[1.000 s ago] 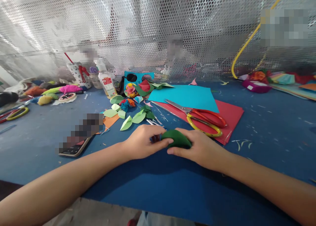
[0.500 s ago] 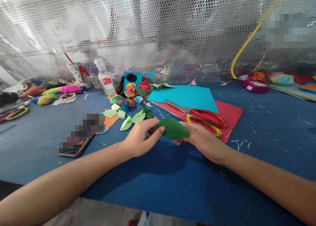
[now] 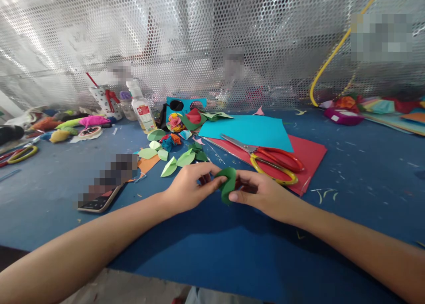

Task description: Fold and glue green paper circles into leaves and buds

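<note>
A dark green paper leaf (image 3: 227, 186) is bent into a curve between my two hands, just above the blue table. My left hand (image 3: 194, 184) pinches its left side between thumb and fingers. On the other side, my right hand (image 3: 257, 190) has its thumb and fingers closed on the leaf. Beyond my hands lie light green paper leaves (image 3: 170, 167) and a few dark green ones (image 3: 198, 152). Scissors (image 3: 272, 160) with red and yellow handles rest on red paper (image 3: 308, 158), close to my right hand, beside a light blue sheet (image 3: 245, 129).
A phone (image 3: 108, 186) lies left of my left hand, by an orange paper piece (image 3: 148, 164). Behind stand a glue bottle (image 3: 143, 113) and a cup with a straw (image 3: 102, 101). Paper flowers (image 3: 175, 122) sit near a perforated metal screen (image 3: 199, 43). More scissors (image 3: 23, 154) lie far left.
The leaf was held out flat; now it is curled between the fingers. My right hand has turned, its thumb now showing on the near side of the leaf.
</note>
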### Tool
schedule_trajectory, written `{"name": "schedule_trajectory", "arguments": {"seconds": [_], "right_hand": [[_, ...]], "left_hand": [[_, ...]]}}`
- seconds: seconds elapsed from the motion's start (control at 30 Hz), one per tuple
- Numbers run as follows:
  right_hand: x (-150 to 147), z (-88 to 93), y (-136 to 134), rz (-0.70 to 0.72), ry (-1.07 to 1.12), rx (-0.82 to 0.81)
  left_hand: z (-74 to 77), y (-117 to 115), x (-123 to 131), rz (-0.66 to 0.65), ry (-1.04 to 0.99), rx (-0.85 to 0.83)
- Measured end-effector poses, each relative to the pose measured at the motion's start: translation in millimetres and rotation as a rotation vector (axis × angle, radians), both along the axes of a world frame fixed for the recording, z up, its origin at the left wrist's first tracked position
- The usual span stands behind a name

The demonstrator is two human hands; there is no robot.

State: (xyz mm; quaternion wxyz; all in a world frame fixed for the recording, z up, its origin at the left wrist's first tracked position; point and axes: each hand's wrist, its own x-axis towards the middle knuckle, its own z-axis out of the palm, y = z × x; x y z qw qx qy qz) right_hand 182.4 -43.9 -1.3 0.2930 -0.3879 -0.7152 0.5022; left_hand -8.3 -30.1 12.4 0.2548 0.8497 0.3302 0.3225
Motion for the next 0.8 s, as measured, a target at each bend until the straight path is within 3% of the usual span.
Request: {"name": "schedule_trajectory", "arguments": {"seconds": [0.4, 0.8], "right_hand": [[2.2, 0.7, 1.3, -0.057, -0.038, 0.090], [1.8, 1.9, 1.3, -0.112, -0.030, 0.077]], "left_hand": [[6.1, -3.9, -1.9, -0.056, 0.004, -0.002], [-1.2, -1.9, 0.3, -0.015, -0.004, 0.003]]}}
